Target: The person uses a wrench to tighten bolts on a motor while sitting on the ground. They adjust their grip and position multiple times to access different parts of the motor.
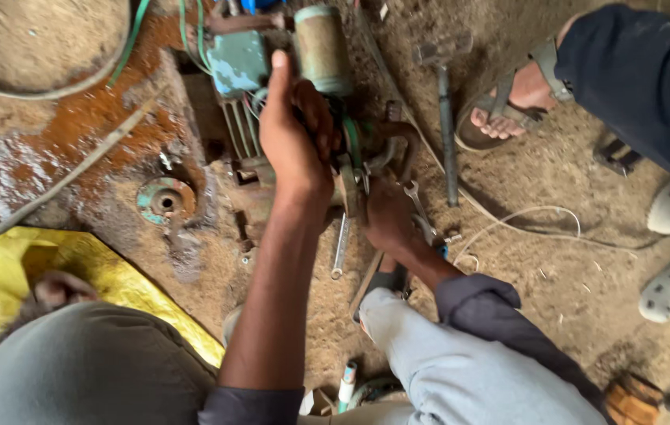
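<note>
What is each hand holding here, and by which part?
Left hand grips the rusty pump assembly by its middle, below the cylinder. Right hand grips a spanner mid-shaft.

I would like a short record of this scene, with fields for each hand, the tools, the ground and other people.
left hand: grips the rusty machine near its cylindrical part
right hand: on the machine's lower side, beside a wrench
tools: second wrench on the ground; long hammer lying to the right
ground: dirt, yellow sheet at left
others: sandalled foot at upper right
</note>
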